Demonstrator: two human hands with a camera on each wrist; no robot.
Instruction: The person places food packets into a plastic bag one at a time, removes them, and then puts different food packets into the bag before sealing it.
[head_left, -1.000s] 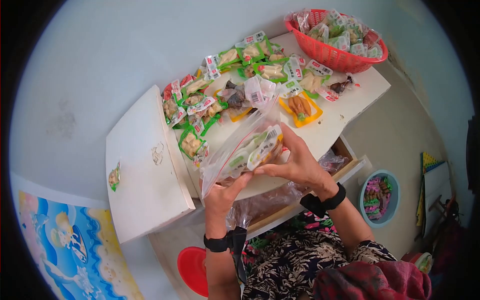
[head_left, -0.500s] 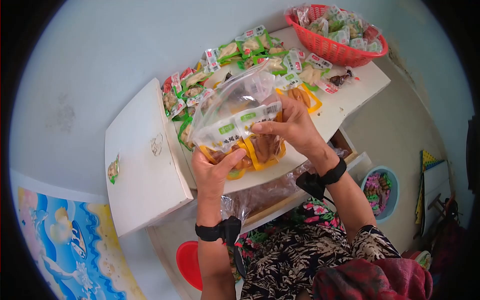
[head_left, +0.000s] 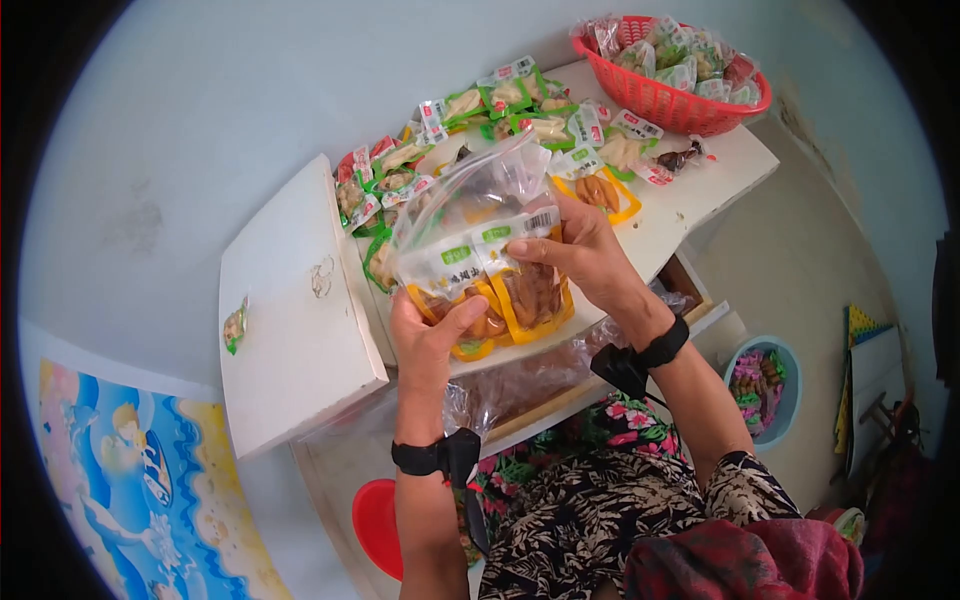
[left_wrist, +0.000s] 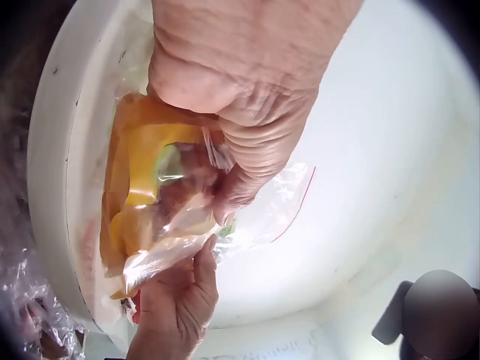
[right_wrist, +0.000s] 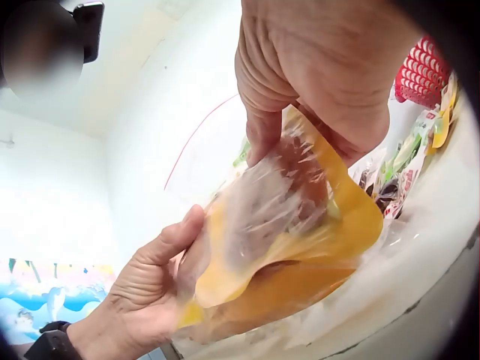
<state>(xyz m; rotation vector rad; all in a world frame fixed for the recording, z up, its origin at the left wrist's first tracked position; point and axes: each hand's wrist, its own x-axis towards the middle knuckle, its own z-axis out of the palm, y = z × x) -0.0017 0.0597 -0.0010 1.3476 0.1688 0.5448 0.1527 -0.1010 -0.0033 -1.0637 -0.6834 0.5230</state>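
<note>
A clear zip bag [head_left: 465, 205] is held up over the front of the white table, its zip edge uppermost. Inside sit yellow-edged snack packets [head_left: 537, 292] with brown pieces and white printed tops, two of them facing the head camera side by side. My left hand [head_left: 425, 335] grips the bag's lower left, thumb across the front. At the upper right, my right hand [head_left: 592, 258] pinches the bag, thumb on a packet's white top and fingers behind. Through the right wrist view, the plastic [right_wrist: 262, 217] looks creased and shiny between both hands.
Green-edged snack packets [head_left: 505, 95] lie heaped along the table's back. Another yellow-edged packet [head_left: 597, 192] lies behind my right hand. A red basket [head_left: 680, 100] of packets stands at the back right. Below is an open drawer [head_left: 530, 425] with clear plastic; a blue basin [head_left: 790, 400] stands on the floor.
The bag has turned from a slant to face the head camera, showing the packets' fronts. Both hands stay on it; my left hand has moved slightly left and up. Little differs from half a second ago.
</note>
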